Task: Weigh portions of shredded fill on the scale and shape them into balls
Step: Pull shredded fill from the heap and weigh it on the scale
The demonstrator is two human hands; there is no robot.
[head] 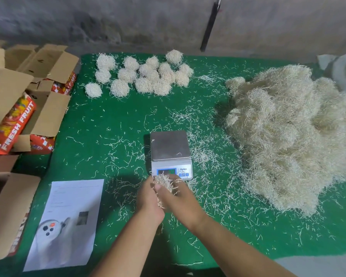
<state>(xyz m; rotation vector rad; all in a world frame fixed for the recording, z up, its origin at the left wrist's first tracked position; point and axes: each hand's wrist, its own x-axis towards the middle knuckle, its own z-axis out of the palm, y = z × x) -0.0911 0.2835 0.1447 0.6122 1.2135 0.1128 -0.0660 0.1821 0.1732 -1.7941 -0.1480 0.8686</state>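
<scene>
A small wad of pale shredded fill is cupped between my two hands just in front of the scale. My left hand curls round it from the left and my right hand wraps it from the right. The digital scale stands mid-table with a bare steel platform; its display is partly hidden by the wad. A big heap of loose fill lies on the right. Several finished balls sit clustered at the back of the green table.
Open cardboard boxes printed FRESH FRUIT stand along the left edge. A printed sheet of paper lies at the front left. Loose strands are scattered over the cloth. A grey wall with a dark pole runs behind the table.
</scene>
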